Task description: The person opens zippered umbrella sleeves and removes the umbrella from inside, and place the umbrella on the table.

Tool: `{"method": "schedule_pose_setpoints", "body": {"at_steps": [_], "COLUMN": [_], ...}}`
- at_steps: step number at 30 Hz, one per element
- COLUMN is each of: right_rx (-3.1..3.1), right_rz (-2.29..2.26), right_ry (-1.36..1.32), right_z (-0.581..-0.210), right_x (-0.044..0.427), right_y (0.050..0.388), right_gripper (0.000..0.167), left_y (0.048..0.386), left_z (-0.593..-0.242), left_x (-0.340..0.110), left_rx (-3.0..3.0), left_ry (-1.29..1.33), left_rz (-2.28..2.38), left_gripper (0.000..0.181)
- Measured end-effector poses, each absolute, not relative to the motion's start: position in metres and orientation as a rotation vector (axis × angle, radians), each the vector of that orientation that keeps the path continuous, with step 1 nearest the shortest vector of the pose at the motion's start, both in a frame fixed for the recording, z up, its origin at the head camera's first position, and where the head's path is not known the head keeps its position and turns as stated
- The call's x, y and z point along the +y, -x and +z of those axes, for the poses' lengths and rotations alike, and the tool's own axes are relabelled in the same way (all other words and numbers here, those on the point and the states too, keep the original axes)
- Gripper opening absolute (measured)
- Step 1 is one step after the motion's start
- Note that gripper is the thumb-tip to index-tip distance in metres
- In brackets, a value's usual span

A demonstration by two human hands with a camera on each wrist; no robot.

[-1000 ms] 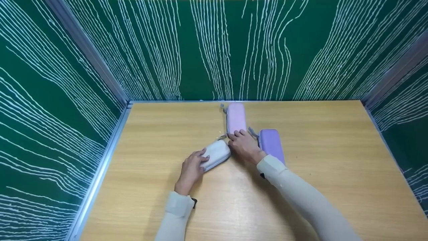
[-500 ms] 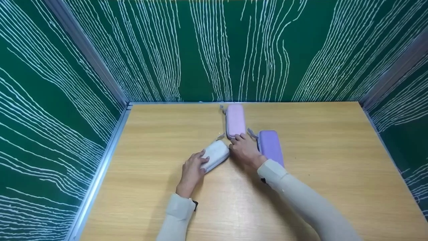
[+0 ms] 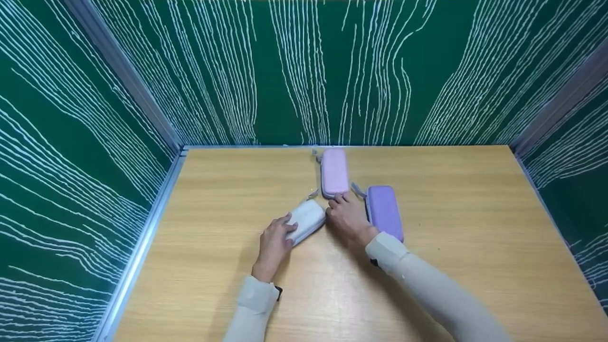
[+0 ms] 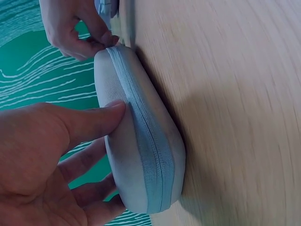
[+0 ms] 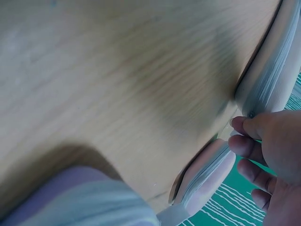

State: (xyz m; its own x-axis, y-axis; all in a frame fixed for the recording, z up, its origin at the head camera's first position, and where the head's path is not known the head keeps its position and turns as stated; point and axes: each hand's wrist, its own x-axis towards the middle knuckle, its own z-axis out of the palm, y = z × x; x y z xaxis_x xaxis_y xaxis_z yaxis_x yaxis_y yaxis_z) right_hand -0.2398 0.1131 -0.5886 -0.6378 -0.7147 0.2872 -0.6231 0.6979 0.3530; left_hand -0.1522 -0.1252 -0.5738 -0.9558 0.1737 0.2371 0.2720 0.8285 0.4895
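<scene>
A white zippered hard case (image 3: 306, 221) lies slanted on the table, its zip band facing the camera in the left wrist view. My left hand (image 3: 274, 242) grips it near its left end, with the thumb (image 4: 101, 120) on one face and the fingers round the other side. At the far end, my right hand (image 3: 349, 213) brings thumb and forefinger together on the zip, pinching what looks like the zipper pull; the fingers mostly hide it. The zip looks closed along the stretch that shows. A grey strap (image 3: 312, 194) sticks out behind the case.
Just beyond my right fingertips lies a pink zippered case (image 3: 335, 171). A purple one (image 3: 384, 211) is right of my right wrist, partly behind the sleeve. Green walls (image 3: 294, 71) with white wavy lines enclose the wooden table (image 3: 475, 228) at the back and sides.
My right hand has drawn back slightly from the pink case, so its fingertips cover less of it. The left hand keeps its hold, and the white case has hardly moved.
</scene>
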Motion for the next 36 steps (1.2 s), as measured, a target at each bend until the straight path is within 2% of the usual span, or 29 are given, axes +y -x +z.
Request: {"method": "schedule_pose_setpoints", "body": {"at_steps": [9, 36], "right_rx": [-2.488, -2.578], "right_rz": [-0.235, -0.192], "right_ry": [-1.036, -0.97], "right_z": [-0.588, -0.593], "right_x": [0.111, 0.104], "right_y": [0.23, 0.212], "right_gripper": [0.011, 0.01], "left_y": [0.151, 0.148], "left_z": [-0.571, -0.575], "left_x": [-0.121, -0.111], "left_rx": [-2.847, -2.847], "left_ry": [0.308, 0.215], "left_rz": [-0.734, -0.753], "left_gripper": [0.038, 0.039]}}
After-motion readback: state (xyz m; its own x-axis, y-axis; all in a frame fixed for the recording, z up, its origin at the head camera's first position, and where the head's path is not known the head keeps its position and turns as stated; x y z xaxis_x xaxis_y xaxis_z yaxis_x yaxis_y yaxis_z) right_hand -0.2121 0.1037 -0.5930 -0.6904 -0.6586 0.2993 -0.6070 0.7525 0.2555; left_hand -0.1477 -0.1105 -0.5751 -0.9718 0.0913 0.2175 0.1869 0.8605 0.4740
